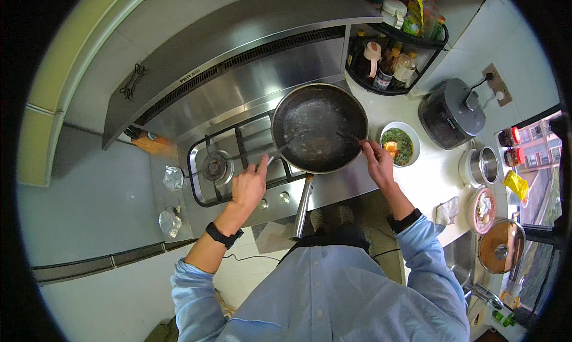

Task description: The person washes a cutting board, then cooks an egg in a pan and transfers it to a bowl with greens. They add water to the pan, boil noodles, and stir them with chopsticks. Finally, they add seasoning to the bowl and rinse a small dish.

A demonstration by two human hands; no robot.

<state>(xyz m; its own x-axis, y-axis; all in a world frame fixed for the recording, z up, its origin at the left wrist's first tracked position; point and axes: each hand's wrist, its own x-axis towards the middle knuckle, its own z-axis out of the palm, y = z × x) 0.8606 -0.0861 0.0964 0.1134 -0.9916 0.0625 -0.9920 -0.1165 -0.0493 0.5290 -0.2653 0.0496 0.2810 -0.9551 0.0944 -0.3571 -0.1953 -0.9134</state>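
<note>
A dark frying pan (318, 127) with a long metal handle sits over the right side of the gas hob (263, 181). My left hand (250, 181) is at the pan's lower left, closed on a thin utensil with a metal handle, whose far end reaches over the pan. At the pan's right rim, my right hand (377, 161) grips another thin dark utensil that extends over the pan; its exact kind cannot be told. Just right of that hand stands a white bowl (416, 146) holding green soup with an orange-and-white piece in it.
A range hood (250, 24) overhangs the hob. Bottles (403, 69) fill a black corner rack. On the right stand a dark countertop appliance (451, 114), a folded cloth (447, 211), a pink-rimmed bowl (473, 216), a glass lid (500, 246) and a sink (460, 257).
</note>
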